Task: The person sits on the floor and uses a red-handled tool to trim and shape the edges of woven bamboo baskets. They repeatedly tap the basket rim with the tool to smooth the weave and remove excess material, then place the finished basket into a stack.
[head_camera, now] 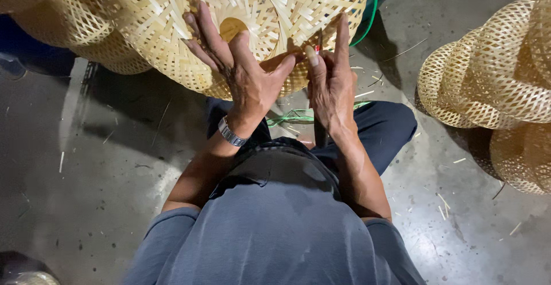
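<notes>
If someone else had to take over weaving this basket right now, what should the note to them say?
Left hand: fingers spread flat against the woven bamboo basket, steadying its rim at the lap.
Right hand: closed around a thin dark tool, forefinger stretched up along the basket's edge.
The basket rests against the knees. Green cord lies across the lap beneath it.
Done: the basket body looks fully woven, with a round opening in the middle.
Left: the rim where both hands meet seems unfinished; I cannot tell how much remains.
More woven baskets are stacked to the right, and bamboo slivers litter the floor.
</notes>
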